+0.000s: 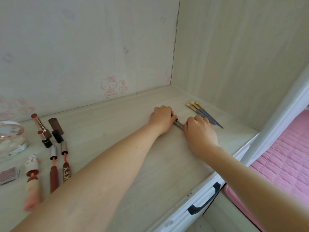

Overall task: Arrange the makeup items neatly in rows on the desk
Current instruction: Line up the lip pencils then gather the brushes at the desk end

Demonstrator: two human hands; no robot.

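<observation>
Grey and slim, a small bunch of stick-shaped makeup pencils [179,123] lies on the pale wood-grain surface [127,131], held at both ends. The left hand [161,119] curls its fingers over the far end, and the right hand [199,129] curls over the near end, so only a short middle stretch shows between them. How many pencils are in the bunch cannot be told.

Just beyond the right hand, a neat row of blue-grey makeup brushes with gold collars and pale tips [203,114] lies side by side near the right wall of the alcove.

Well apart, at the left edge of the surface, lie the other items: an open rose-gold lipstick [38,123], a brown cylindrical cap [56,126], a black lipstick [44,138], two red lip gloss tubes with their silver-capped wands pulled out [54,166], a peach-coloured tube with a white figure cap [32,178], a round pastel compact [11,139] and a small square blush pan [9,174].

The pencils are probably light, stiff and smooth, and likely to roll. Holding them at both ends together, as here, should keep them parallel; the round lipsticks may roll too, and the compact looks more breakable.
</observation>
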